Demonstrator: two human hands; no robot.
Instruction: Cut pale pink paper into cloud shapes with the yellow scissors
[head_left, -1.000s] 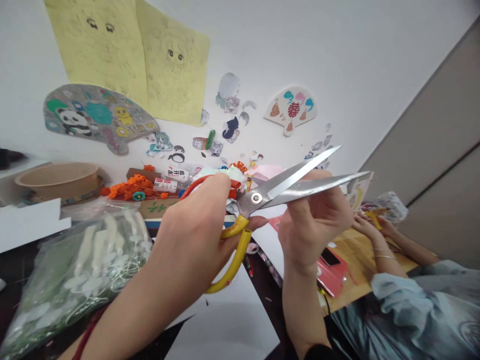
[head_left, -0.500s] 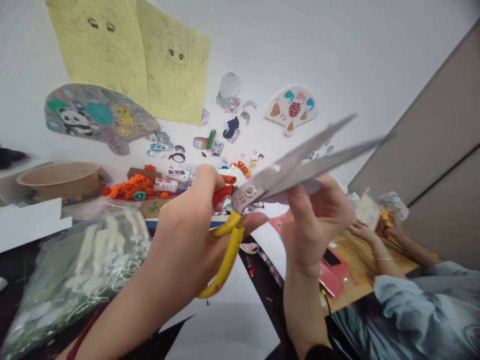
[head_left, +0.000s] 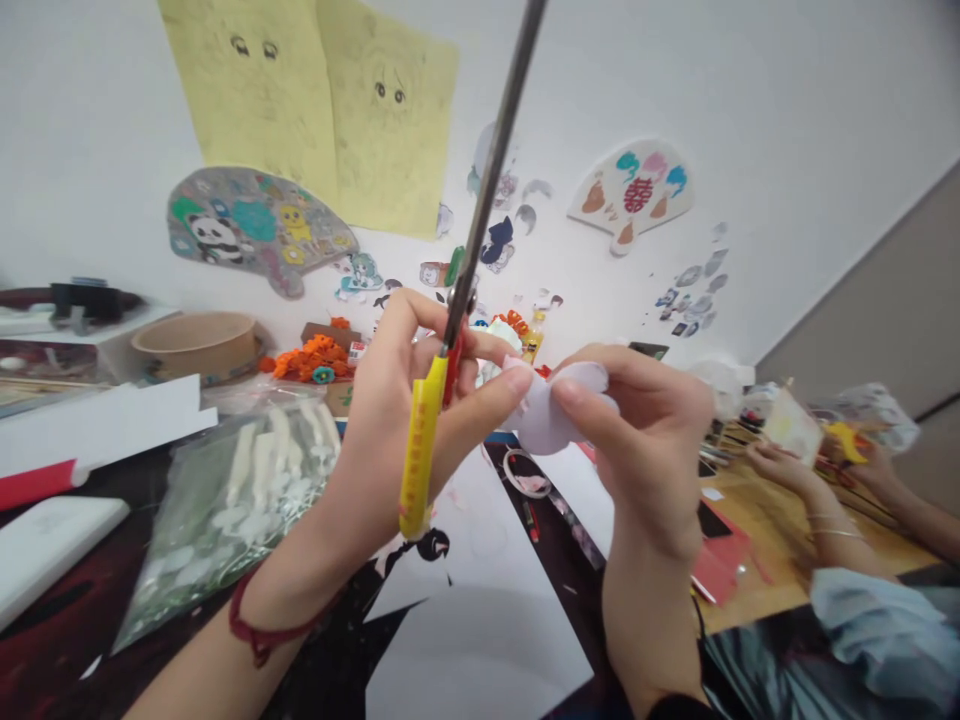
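Note:
My left hand (head_left: 397, 430) has its fingers through a pair of scissors with yellow and red handles (head_left: 417, 455); the blades point up. Its thumb and a fingertip also touch the left edge of a small white paper cutout (head_left: 547, 425). The other side of this cutout is pinched between the thumb and fingers of my right hand (head_left: 652, 440). The cutout has a rounded, lobed outline, and part of it lies behind my fingers. White sheets (head_left: 480, 640) lie on the dark table below, with small dark and pink scraps on them.
On the left are a clear bag of white flowers (head_left: 240, 500), a roll of tape (head_left: 195, 345) and a white box (head_left: 60, 550). Orange flowers (head_left: 311, 358) sit near the wall. At the right, another person's hands (head_left: 787, 465) hold a paper piece and yellow-handled scissors.
The scissors have swung from pointing right to pointing up. My left thumb and finger have come to the paper cutout, which now shows in my right hand. The view has shifted left.

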